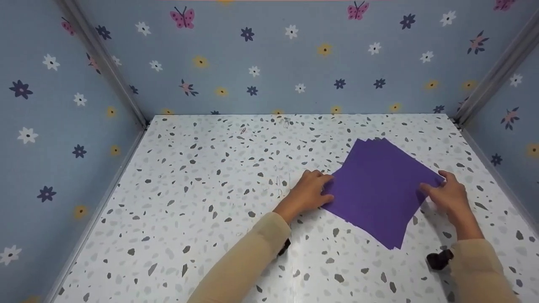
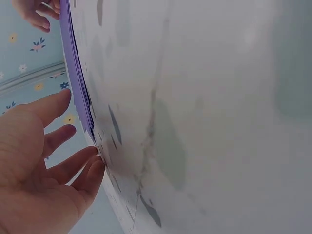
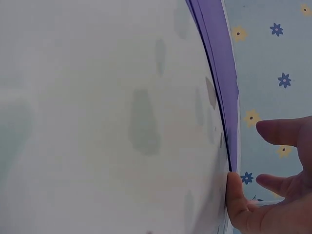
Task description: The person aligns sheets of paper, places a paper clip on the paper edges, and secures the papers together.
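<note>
A fanned stack of purple paper sheets (image 1: 377,193) lies flat on the speckled tabletop, its corners slightly out of line. At the stack's left corner is my left hand (image 1: 311,191), thumb and fingertips at the paper's edge. My right hand (image 1: 448,193) is at the right corner, its thumb over the top sheet. The left wrist view has the left hand (image 2: 53,151) with thumb and fingers spread apart beside the layered paper edges (image 2: 78,73). In the right wrist view, one fingertip of the right hand (image 3: 278,190) meets the stack's edge (image 3: 222,73), the other fingers standing apart.
The white speckled table (image 1: 189,189) extends left of the paper. Blue flowered panels (image 1: 286,54) stand behind and at both sides, joined by grey metal corner posts (image 1: 105,54). A black device (image 1: 439,259) sits at the right sleeve, another (image 1: 284,247) beneath the left sleeve.
</note>
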Demonstrator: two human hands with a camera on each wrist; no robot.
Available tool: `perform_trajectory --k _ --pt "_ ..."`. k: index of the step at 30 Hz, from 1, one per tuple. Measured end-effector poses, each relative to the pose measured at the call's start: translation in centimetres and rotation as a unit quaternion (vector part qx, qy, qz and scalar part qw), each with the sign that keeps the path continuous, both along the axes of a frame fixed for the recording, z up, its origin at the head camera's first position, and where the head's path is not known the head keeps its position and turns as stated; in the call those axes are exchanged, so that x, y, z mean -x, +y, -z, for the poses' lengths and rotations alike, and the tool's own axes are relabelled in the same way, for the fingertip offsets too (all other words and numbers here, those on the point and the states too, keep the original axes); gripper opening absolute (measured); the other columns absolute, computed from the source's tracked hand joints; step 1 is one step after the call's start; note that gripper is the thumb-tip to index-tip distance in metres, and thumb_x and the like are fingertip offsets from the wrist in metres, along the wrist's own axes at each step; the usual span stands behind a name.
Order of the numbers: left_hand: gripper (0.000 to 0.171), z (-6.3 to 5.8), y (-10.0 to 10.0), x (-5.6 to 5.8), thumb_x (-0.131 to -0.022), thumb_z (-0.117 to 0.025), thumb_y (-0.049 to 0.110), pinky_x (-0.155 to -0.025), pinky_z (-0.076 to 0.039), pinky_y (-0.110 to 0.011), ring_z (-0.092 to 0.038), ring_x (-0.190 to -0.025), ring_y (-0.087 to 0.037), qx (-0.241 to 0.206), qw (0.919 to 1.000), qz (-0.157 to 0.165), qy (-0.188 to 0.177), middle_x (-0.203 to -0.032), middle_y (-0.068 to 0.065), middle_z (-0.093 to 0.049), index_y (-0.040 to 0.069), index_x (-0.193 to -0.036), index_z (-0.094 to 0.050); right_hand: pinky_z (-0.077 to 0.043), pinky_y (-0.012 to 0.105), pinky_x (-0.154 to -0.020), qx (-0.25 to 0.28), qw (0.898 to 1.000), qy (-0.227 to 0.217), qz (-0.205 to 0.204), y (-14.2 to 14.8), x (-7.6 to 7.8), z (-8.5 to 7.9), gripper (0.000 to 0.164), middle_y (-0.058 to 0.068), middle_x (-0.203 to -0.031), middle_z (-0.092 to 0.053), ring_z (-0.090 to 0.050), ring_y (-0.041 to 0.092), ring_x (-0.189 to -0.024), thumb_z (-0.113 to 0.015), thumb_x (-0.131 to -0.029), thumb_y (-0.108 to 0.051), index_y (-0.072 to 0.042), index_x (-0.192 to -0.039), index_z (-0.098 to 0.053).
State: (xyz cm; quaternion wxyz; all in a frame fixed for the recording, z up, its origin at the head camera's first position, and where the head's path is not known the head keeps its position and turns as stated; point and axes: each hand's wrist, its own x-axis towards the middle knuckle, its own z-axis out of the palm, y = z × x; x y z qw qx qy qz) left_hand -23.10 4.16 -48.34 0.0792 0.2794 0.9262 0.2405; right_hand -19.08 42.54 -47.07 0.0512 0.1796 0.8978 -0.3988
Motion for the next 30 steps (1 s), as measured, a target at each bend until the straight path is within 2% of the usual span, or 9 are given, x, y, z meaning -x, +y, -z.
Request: perform_trajectory --k 6,12,20,25,30 --pt "0.062 0.1 0.2 0.0 -0.1 -0.076 0.036 -0.111 -0.045 -0.035 -0.048 -0.13 -0.025 0.01 0.9999 0.005 -0.013 -0.146 -0.008 -0.057 0.02 -0.156 -0.055 -0.035 0.066 -0.118 -0.011 1.0 0.003 -0.013 0.0 0.1 0.1 0.096 0.047 -0.16 -0.023 -0.036 0.061 -0.144 -0.06 -0.105 -0.042 0.01 -0.165 -0.007" --pt "0.065 0.2 0.4 -0.3 -0.097 -0.08 0.037 -0.111 -0.045 -0.033 -0.045 -0.13 -0.025 0.019 0.9997 0.013 -0.013 -0.148 -0.009 -0.054 0.019 -0.156 -0.057 -0.029 0.067 -0.121 -0.029 0.999 -0.006 -0.018 -0.3 0.6 -0.1 0.095 0.048 -0.161 -0.017 -0.027 0.064 -0.148 -0.063 -0.104 -0.04 0.012 -0.164 -0.01" --pt "0.06 0.3 0.7 -0.3 -0.099 -0.078 0.037 -0.112 -0.043 -0.03 -0.043 -0.132 -0.023 0.037 0.9991 0.018 -0.012 -0.151 -0.009 -0.052 0.017 -0.153 -0.061 -0.027 0.07 -0.121 -0.053 0.998 -0.03 -0.027 -0.6 1.1 -0.2 0.094 0.054 -0.157 -0.005 -0.018 0.067 -0.147 -0.06 -0.105 -0.043 0.015 -0.162 -0.014" --pt "0.058 0.0 1.0 -0.5 -0.1 -0.077 0.035 -0.114 -0.043 -0.031 -0.042 -0.133 -0.024 0.045 0.9988 0.017 -0.01 -0.152 -0.01 -0.051 0.015 -0.152 -0.061 -0.031 0.071 -0.118 -0.065 0.997 -0.032 -0.026 -1.1 1.6 -0.2 0.092 0.054 -0.154 -0.009 -0.027 0.067 -0.141 -0.059 -0.105 -0.043 0.017 -0.16 -0.017" --pt "0.056 -0.3 1.2 -0.6 -0.101 -0.075 0.034 -0.113 -0.043 -0.031 -0.042 -0.132 -0.024 0.056 0.9982 0.023 -0.003 -0.152 -0.009 -0.05 0.015 -0.152 -0.061 -0.032 0.077 -0.109 -0.117 0.992 -0.032 -0.043 -1.7 1.9 -0.3 0.091 0.056 -0.149 -0.017 -0.028 0.072 -0.133 -0.059 -0.104 -0.044 0.017 -0.159 -0.02"
